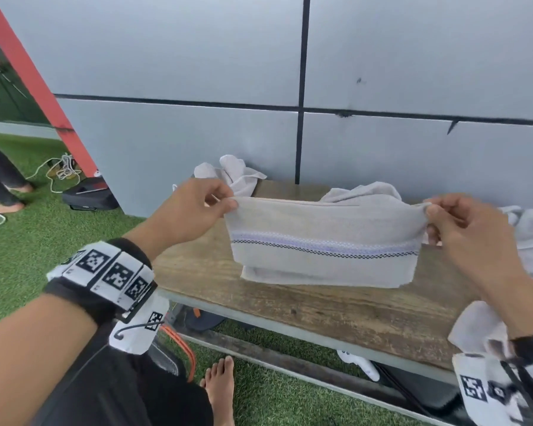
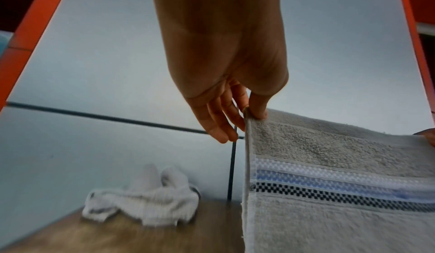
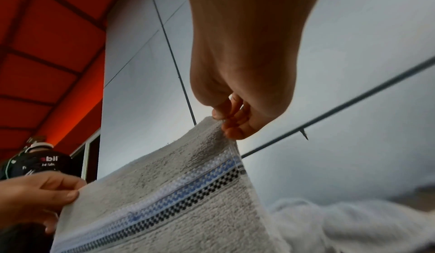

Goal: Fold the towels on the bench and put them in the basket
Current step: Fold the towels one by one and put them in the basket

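A grey towel with a blue and black checked stripe hangs folded above the wooden bench, stretched between both hands. My left hand pinches its top left corner between thumb and fingers. My right hand pinches the top right corner. The towel's lower edge hangs close over the bench top. A crumpled white towel lies at the bench's back left. Another loose towel lies behind the held one. No basket shows in any view.
A grey panelled wall runs right behind the bench. More white cloth lies at the bench's right end. Green artificial turf covers the ground, with cables, a black case and another person's feet at the left.
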